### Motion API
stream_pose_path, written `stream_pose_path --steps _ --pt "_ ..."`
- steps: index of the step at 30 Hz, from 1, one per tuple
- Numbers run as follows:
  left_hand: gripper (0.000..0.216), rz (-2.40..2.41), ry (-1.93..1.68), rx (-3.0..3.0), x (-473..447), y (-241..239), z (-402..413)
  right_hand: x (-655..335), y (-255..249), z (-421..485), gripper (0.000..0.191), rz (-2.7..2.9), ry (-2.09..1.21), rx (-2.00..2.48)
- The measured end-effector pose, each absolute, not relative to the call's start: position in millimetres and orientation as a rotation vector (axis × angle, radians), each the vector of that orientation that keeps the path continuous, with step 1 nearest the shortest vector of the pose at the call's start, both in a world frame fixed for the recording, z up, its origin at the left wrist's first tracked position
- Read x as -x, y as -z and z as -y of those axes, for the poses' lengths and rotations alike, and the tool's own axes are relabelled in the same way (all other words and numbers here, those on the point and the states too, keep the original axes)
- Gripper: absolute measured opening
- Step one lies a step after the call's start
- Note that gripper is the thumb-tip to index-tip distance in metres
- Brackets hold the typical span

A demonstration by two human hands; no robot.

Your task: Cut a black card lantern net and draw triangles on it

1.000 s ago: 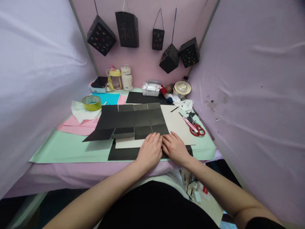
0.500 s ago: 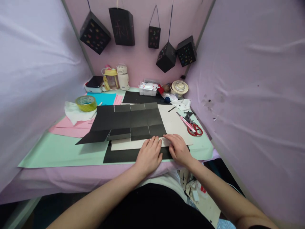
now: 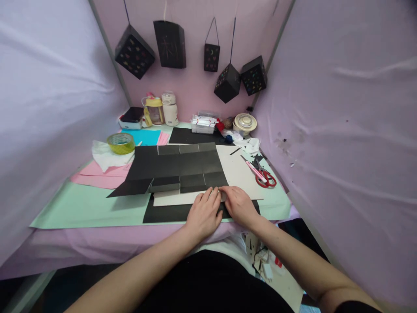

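Observation:
A sheet of black card (image 3: 182, 164) with cut flaps and creases lies in front of me, its left end and lower flaps bent up. My left hand (image 3: 204, 213) is open, fingers laid flat at the card's near edge, over a white board (image 3: 176, 198). Beside it, my right hand (image 3: 240, 207) has its fingers bent and drawn together at the card's near right edge, close to the left fingertips. Exactly how the right fingertips meet the edge is partly hidden. Another black sheet (image 3: 166, 214) lies beneath the board at the table's front.
Red-handled scissors (image 3: 267, 179) and a pink utility knife (image 3: 254, 170) lie to the right. At left sit a tape roll (image 3: 120, 142), white tissue and pink paper (image 3: 100, 176). A box of markers (image 3: 203, 124) and bottles stand behind. Black paper lanterns (image 3: 135, 52) hang above.
My right hand has slid left along the card's edge toward my left hand, and its fingers have drawn in. The left hand stays nearly in place. The view has tilted slightly.

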State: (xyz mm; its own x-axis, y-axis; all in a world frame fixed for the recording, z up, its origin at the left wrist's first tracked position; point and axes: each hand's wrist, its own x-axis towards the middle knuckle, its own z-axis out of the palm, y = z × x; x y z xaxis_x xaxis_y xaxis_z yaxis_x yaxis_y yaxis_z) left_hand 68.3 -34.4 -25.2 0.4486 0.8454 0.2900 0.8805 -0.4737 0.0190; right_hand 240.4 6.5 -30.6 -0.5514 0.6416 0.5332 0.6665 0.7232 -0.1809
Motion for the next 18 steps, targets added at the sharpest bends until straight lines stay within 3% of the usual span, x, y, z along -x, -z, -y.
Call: stream_pose_path --steps 18 --pt "0.048 1.537 0.43 2.56 -66.6 23.1 34.0 -240.6 37.7 -2.7 0.031 2.166 0.206 1.078"
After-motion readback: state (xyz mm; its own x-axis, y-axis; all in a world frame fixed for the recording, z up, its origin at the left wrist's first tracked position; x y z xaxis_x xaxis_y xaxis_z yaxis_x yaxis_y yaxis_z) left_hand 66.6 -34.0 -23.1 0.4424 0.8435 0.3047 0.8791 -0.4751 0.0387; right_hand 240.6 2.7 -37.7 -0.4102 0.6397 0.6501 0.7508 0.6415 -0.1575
